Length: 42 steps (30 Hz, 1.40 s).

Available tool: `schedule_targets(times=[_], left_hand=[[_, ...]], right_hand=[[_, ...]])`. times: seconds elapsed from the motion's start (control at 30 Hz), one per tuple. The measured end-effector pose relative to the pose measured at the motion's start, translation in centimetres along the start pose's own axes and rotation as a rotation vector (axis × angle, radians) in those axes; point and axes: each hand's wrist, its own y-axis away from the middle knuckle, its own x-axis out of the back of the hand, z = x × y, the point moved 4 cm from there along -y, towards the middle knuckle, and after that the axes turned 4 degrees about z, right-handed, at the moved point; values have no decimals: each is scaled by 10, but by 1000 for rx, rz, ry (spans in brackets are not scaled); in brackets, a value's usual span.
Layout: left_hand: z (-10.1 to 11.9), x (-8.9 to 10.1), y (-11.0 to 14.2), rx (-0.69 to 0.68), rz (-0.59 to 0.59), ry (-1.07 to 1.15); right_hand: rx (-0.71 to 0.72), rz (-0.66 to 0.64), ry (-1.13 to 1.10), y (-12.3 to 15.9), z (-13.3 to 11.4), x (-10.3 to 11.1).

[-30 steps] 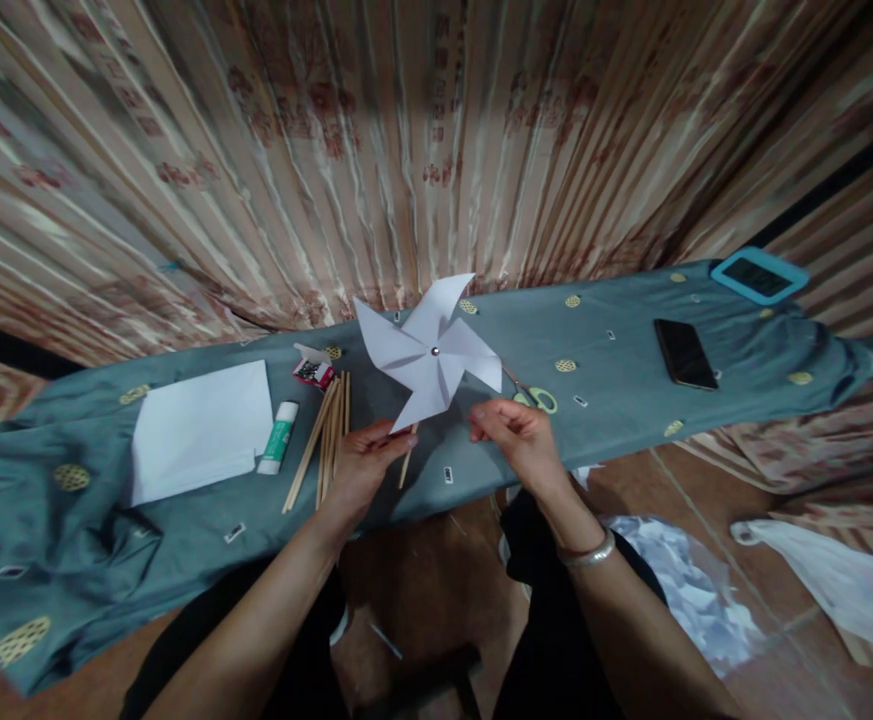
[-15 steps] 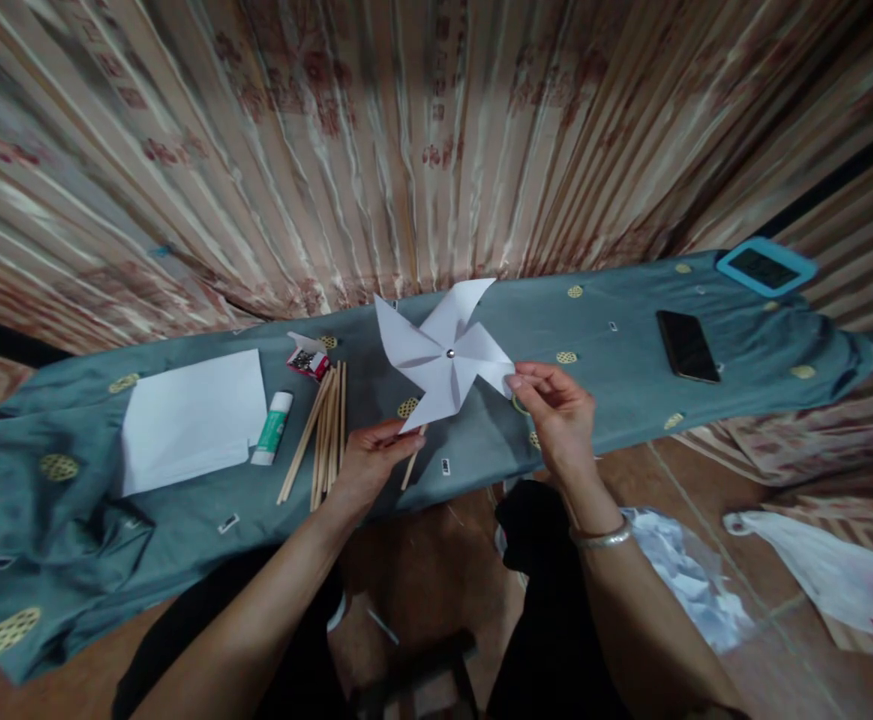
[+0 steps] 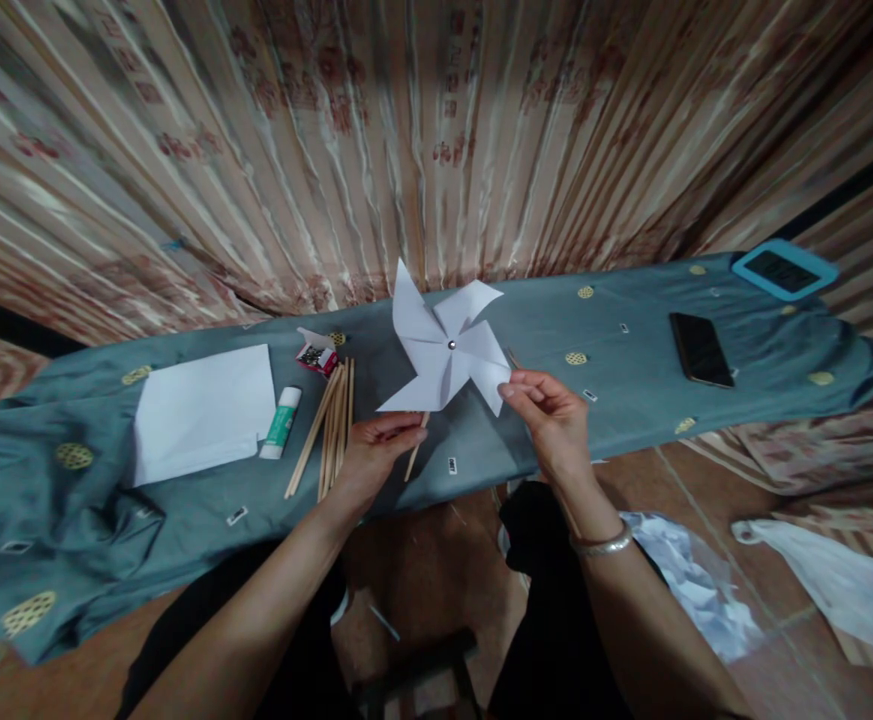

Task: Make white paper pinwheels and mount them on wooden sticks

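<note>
A white paper pinwheel (image 3: pixel 447 350) with a metal pin at its centre stands on a thin wooden stick (image 3: pixel 415 452) above the grey-blue cloth (image 3: pixel 616 400). My left hand (image 3: pixel 376 455) is closed around the stick just under the paper blades. My right hand (image 3: pixel 548 420) pinches the tip of the lower right blade between thumb and fingers. A silver bangle sits on my right wrist.
On the cloth lie a bundle of wooden sticks (image 3: pixel 329 430), a glue stick (image 3: pixel 281 422), a white paper sheet (image 3: pixel 203 410), a small red box (image 3: pixel 317 356), a black phone (image 3: pixel 700 348) and a blue-framed device (image 3: pixel 783 268). Striped curtain hangs behind. Crumpled paper (image 3: pixel 687 585) lies on the floor.
My right hand rose to the pinwheel's right blade, took its tip and pulled it downward, turning the wheel clockwise. My left hand kept its hold on the stick.
</note>
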Motion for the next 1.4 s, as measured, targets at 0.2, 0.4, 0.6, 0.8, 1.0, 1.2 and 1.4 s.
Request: schedule_targets(times=[0.2, 0.4, 0.6, 0.8, 1.0, 1.2, 1.4], left_hand=[[-2, 1, -1, 1, -14, -7], [-3, 3, -3, 19, 8, 23], [-3, 3, -3, 1, 14, -3], [-1, 1, -1, -3, 22, -5], [0, 0, -1, 0, 31, -7], [-1, -2, -1, 33, 27, 58], [1, -4, 1, 18, -28, 15]], right_hand=[[-29, -39, 2, 4, 2, -6], [-68, -88, -11, 10, 4, -12], [-142, -123, -83, 18, 2, -21], [-189, -157, -114, 23, 3, -29], [-249, -206, -163, 29, 6, -37], [-284, -241, -164, 33, 10, -42], [-265, -273, -162, 36, 16, -45]])
